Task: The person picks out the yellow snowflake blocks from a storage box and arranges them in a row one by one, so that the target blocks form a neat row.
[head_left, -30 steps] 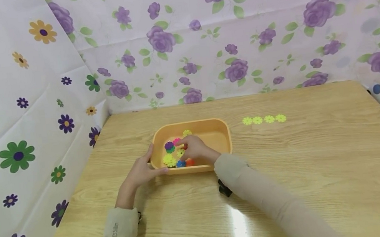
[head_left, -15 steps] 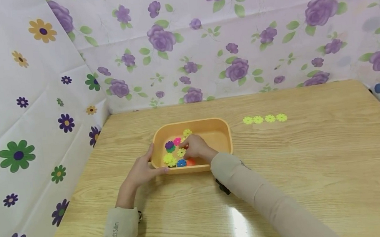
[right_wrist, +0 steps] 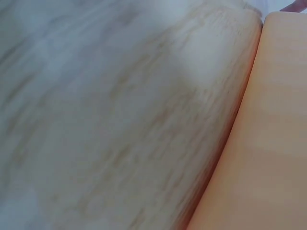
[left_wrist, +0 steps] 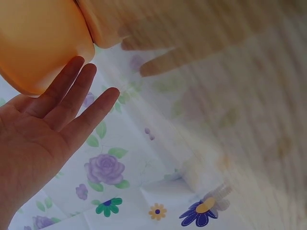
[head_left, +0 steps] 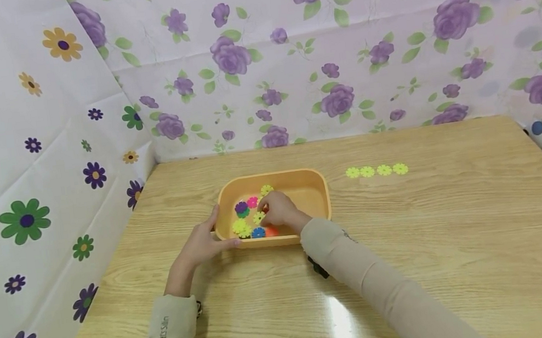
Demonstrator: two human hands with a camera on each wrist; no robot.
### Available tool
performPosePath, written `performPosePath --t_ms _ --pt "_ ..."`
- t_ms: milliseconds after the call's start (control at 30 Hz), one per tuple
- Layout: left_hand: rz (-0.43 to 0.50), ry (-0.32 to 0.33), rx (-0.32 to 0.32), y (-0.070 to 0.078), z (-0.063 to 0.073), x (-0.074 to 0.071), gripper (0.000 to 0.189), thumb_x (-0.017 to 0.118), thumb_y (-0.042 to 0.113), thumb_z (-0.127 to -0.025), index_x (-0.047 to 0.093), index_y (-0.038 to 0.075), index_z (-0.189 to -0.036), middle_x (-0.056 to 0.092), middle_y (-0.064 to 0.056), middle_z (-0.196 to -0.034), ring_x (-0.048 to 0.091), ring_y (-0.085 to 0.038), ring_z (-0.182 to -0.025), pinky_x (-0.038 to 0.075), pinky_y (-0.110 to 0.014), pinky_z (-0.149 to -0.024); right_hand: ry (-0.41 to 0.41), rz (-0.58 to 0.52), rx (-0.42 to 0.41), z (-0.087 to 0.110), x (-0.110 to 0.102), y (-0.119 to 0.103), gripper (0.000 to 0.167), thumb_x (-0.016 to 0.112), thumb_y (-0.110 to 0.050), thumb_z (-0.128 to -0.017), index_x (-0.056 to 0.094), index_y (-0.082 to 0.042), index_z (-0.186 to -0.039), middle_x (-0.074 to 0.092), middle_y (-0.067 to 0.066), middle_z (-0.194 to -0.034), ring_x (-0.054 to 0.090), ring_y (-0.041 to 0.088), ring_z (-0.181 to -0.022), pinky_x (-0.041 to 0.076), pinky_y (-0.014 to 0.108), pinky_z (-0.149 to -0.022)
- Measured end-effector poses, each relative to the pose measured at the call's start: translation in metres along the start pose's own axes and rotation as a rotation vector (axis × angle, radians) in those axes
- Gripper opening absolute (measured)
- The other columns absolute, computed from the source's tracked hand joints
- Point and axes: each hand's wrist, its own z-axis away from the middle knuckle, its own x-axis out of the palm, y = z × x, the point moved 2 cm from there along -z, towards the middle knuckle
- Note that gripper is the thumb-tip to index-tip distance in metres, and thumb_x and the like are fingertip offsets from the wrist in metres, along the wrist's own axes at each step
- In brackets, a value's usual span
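Observation:
An orange plastic bin (head_left: 310,189) stands on the table, with small flower-shaped plastic discs in its left half. My left hand (head_left: 202,246) steadies the bin's front left corner, thumb along the front rim. In the left wrist view, its straight fingers (left_wrist: 72,96) lie against the outer wall. My right hand (head_left: 279,210) reaches inside with bent fingers, right beside a yellow disc (head_left: 258,218); a red piece (head_left: 266,208) shows under it. I cannot tell whether the fingertips pinch a disc. Around them lie a pink disc (head_left: 252,202), a purple disc (head_left: 241,207) and a blue disc (head_left: 258,233).
Right of the bin, several yellow discs (head_left: 384,170) lie in a straight row on the wooden table (head_left: 457,237). Flowered sheets (head_left: 262,82) hang behind and to the left. In the right wrist view, the bin's outer wall (right_wrist: 268,134) fills the right side.
My right hand has shifted slightly inside the bin, its fingers drawing back from the pink disc and bending more. The left hand and the bin stay put.

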Motion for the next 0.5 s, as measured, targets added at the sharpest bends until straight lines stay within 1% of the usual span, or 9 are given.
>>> performPosePath --t_ms 133,233,367,500 --pt "-0.001 0.004 0.011 -0.0002 0.0003 -0.0003 0.108 0.076 0.043 -0.07 0.011 -0.001 -0.144 0.031 -0.025 -0.14 0.038 -0.034 -0.124 0.03 -0.047 -0.1 0.012 0.022 -0.018 0.0001 -0.0003 -0.0009 0.022 0.077 -0.008 -0.07 0.069 -0.006 -0.091 0.061 0.005 -0.088 0.053 0.02 -0.082 0.047 0.031 -0.075" --pt "-0.001 0.01 0.024 -0.0007 0.001 -0.0002 0.108 0.076 0.042 -0.07 0.011 -0.002 -0.144 0.03 -0.025 -0.141 0.038 -0.035 -0.123 0.031 -0.046 -0.1 0.026 0.019 -0.022 0.0001 -0.0001 -0.0011 0.017 0.073 -0.004 -0.072 0.068 -0.006 -0.088 0.06 0.004 -0.085 0.053 0.019 -0.079 0.046 0.029 -0.069" --pt "0.007 0.014 0.03 -0.0003 0.0008 0.0003 0.108 0.077 0.041 -0.07 0.011 -0.002 -0.144 0.032 -0.025 -0.14 0.041 -0.033 -0.121 0.033 -0.046 -0.098 0.057 -0.025 -0.032 0.0001 -0.0009 -0.0007 0.012 0.067 0.0 -0.076 0.069 -0.005 -0.087 0.062 0.004 -0.084 0.054 0.017 -0.075 0.046 0.025 -0.064" --pt "0.015 0.014 0.028 0.001 0.0 0.0004 0.107 0.077 0.039 -0.07 0.011 -0.001 -0.144 0.032 -0.025 -0.14 0.041 -0.033 -0.121 0.033 -0.046 -0.098 0.086 -0.091 -0.067 0.002 -0.0044 -0.0006 0.012 0.064 0.002 -0.077 0.07 -0.002 -0.086 0.065 0.006 -0.082 0.058 0.015 -0.07 0.046 0.023 -0.06"
